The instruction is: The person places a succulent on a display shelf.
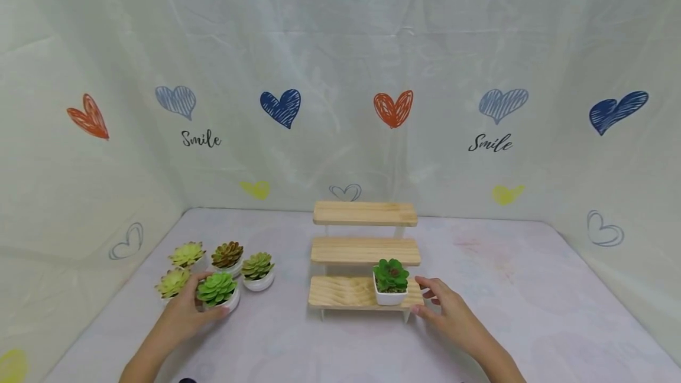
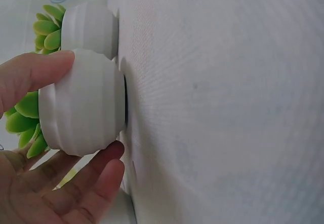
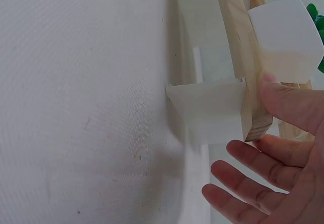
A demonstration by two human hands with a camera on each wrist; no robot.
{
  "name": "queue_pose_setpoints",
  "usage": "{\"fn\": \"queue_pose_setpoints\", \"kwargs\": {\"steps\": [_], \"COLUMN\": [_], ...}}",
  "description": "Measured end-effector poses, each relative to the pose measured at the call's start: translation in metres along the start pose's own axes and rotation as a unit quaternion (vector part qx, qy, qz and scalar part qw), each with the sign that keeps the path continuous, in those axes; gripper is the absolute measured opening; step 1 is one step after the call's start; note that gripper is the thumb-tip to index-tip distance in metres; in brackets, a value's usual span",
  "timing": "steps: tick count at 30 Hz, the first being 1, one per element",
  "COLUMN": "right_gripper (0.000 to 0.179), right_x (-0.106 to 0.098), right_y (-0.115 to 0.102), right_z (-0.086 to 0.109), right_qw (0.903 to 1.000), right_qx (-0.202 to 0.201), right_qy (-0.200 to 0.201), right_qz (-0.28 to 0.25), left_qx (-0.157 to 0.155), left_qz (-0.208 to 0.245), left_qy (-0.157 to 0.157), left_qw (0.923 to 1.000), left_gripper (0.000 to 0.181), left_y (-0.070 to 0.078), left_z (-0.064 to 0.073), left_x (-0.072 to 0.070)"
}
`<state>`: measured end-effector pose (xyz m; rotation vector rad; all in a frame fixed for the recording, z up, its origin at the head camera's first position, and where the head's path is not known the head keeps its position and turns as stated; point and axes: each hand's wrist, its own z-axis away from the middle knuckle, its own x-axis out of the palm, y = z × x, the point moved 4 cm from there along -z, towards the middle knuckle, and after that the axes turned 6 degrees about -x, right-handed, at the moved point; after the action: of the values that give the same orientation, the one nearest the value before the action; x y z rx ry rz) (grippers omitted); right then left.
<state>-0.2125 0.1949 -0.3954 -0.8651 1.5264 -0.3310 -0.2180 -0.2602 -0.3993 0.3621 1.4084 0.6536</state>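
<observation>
Left hand point(image 1: 186, 312) curls thumb and fingers round the white pot point(image 2: 83, 102) of bright-green succulent point(image 1: 216, 288), left side of table point(image 1: 287, 341); I'd guess light, rigid, slightly slick: grip pot walls. Right hand point(image 1: 447, 309), loosely spread, by wooden stand point(image 1: 343, 292) end.

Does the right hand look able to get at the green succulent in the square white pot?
Likely yes. The right hand is at the end of the bottom shelf, close beside the square-potted succulent, and nothing appears to block the way.
</observation>
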Motion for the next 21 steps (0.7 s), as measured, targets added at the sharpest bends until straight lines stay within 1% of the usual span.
{"fn": "queue_pose_setpoints", "kwargs": {"steps": [5, 11, 15, 17, 21], "right_gripper": [0.058, 0.058, 0.058, 0.058, 0.059], "right_x": [0.0, 0.0, -0.001, 0.0, 0.0], "right_y": [0.001, -0.001, -0.002, -0.001, 0.0], "right_z": [0.0, 0.0, 0.0, 0.0, 0.0], "right_qw": [1.0, 1.0, 1.0, 1.0, 1.0], "right_qx": [-0.006, -0.01, -0.007, -0.005, -0.001], "right_qy": [0.0, 0.002, 0.003, 0.001, 0.0], "right_qz": [-0.001, -0.001, 0.001, 0.002, -0.001], "left_qx": [0.005, 0.011, 0.022, 0.029, 0.034], "left_qz": [-0.004, 0.006, 0.019, 0.018, 0.005], "left_qy": [0.006, 0.008, 0.019, 0.029, 0.042], "left_qw": [1.0, 0.9999, 0.9994, 0.999, 0.9986], "left_gripper": [0.093, 0.093, 0.093, 0.094, 0.096], "left_y": [0.001, 0.006, 0.013, 0.018, 0.03], "left_z": [0.002, 0.006, 0.011, 0.014, 0.02], "left_x": [-0.001, -0.004, -0.008, -0.01, -0.014]}}
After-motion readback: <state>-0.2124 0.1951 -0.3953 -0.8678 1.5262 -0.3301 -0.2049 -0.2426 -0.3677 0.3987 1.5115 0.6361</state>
